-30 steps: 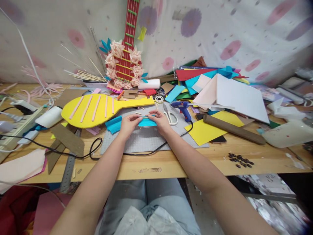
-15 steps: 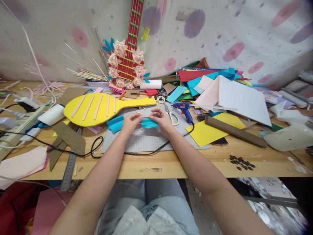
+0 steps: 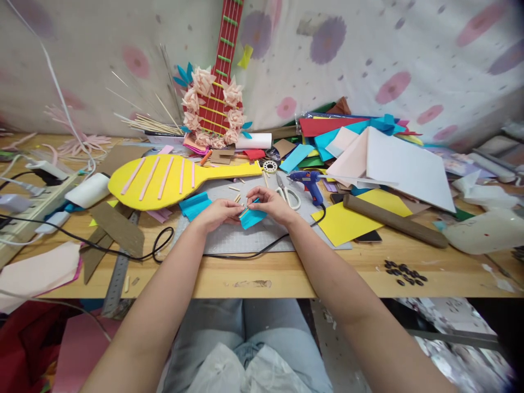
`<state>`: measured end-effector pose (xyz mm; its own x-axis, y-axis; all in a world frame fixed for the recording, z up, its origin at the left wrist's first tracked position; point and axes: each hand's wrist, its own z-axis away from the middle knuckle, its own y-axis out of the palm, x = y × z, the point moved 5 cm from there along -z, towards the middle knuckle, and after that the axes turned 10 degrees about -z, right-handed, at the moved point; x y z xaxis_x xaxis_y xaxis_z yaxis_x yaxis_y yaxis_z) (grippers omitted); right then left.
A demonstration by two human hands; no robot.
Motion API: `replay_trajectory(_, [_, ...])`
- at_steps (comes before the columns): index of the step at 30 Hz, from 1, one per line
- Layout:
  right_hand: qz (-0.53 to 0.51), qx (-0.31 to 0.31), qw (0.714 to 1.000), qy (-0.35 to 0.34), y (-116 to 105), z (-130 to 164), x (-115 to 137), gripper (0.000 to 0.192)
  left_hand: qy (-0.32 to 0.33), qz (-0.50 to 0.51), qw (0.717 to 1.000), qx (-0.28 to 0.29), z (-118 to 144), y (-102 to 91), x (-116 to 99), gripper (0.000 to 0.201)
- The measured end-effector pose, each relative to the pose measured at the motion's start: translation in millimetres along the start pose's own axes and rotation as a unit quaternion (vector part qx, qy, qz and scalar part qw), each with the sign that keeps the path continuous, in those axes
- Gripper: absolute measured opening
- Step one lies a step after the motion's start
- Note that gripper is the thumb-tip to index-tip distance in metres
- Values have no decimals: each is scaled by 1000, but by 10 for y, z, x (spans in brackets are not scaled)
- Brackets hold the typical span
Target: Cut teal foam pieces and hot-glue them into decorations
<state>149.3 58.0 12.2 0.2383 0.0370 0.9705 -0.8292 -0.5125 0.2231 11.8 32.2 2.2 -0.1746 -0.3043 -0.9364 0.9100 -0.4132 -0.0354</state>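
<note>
Bunched at the fingertips, the left hand (image 3: 221, 212) meets the blue paper's (image 3: 252, 220) left edge over the grey mat (image 3: 229, 240), its hold unclear; the right hand (image 3: 270, 204) pinches that paper, apparently steadying it; scissors (image 3: 285, 191) and glue gun (image 3: 311, 185) lie just right, presumably for easy reach.

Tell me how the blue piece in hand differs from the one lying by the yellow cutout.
The held blue piece is gripped by the right hand; the lying blue piece rests beside the yellow cutout. A pale stick shows at the held blue piece's upper edge; none shows on the lying blue piece. Both are bright blue.
</note>
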Motion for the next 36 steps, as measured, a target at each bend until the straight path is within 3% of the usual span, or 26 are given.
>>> replay_trajectory(9, [36,14,999,-12,20,0,42,34,-10,8,1000,9,-12,16,17,28])
replay_trajectory(19, [41,13,998,-40,43,-13,33,34,27,6,1000,0,-28,-3,0,32])
replay_trajectory(25, [93,-70,991,-69,-129,3,220,43,48,15,994,-93,-82,-77,-8,34])
replay_trajectory(27, [129,-95,986,-52,-291,120,392,42,69,39,985,-153,-95,-157,-13,34])
replay_trajectory(29, [172,-84,981,14,-478,304,544,38,86,65,972,-208,-100,-241,-7,33])
replay_trajectory(31, [229,-64,962,131,-690,526,613,38,93,83,962,-243,-105,-303,10,32])
replay_trajectory(32, [258,-85,945,181,-824,633,636,40,94,86,960,-251,-109,-319,18,31])
replay_trajectory(34, [350,-198,888,225,-1121,788,696,43,100,80,960,-250,-119,-320,24,29])
replay_trajectory(36, [448,-318,814,190,-1336,826,752,45,114,64,961,-242,-122,-300,15,27])
